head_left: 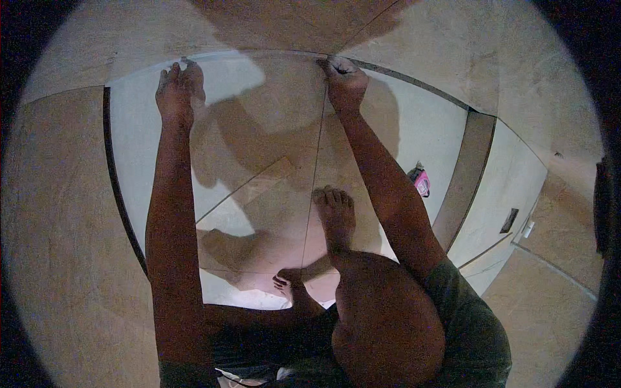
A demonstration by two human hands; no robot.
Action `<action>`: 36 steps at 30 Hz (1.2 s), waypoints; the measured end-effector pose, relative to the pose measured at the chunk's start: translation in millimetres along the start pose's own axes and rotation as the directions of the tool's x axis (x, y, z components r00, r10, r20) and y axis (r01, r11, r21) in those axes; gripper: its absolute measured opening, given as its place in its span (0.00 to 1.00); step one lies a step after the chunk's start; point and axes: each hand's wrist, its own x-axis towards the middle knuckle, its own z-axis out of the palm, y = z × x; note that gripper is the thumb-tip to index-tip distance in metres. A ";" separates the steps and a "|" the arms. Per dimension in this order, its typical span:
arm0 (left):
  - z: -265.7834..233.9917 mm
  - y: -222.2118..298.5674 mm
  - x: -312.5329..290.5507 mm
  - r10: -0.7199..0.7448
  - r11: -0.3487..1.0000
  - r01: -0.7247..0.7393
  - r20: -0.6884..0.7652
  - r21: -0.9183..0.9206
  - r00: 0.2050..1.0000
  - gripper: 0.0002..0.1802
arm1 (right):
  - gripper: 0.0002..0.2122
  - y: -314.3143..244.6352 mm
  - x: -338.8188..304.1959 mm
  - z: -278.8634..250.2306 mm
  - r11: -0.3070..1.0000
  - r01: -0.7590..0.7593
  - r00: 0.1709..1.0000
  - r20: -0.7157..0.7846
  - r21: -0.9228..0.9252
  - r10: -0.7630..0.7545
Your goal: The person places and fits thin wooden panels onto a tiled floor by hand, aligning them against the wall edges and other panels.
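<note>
My left hand [176,94] reaches far forward to the seam where the pale floor tiles [136,149] meet the wall. Its fingers are bent together at a thin light strip [278,53] along that seam, and a tiny greyish bit shows at the tips. Further right, my right hand [347,87] is closed at the same seam, near the tile joint, with whitish dust on its fingers. Whatever either hand grips is too small and dim to make out.
Between my arms are my bare feet [336,210] on the tiles, under strong shadows. A pink and black packet [420,181] lies beyond my right forearm. Dark gaps edge the floor at left and right; a brownish strip [464,174] runs along the right. A wall panel has a rectangular cutout [509,220].
</note>
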 end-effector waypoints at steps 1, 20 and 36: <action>2.5 -0.5 7.5 -0.003 1.000 0.003 0.006 -0.003 1.000 0.26 | 0.11 5.0 3.6 -0.3 0.998 -0.053 0.998 -0.018 0.041 0.054; 46.3 12.9 -27.8 0.105 0.949 -0.144 0.152 0.279 0.983 0.09 | 0.11 -30.1 4.0 -21.6 0.910 -0.345 0.938 0.098 0.232 0.331; 81.6 -32.4 -7.6 0.000 1.000 0.002 -0.096 0.027 0.995 0.17 | 0.12 43.4 -2.7 -41.2 0.719 0.374 0.920 0.332 -0.586 -0.208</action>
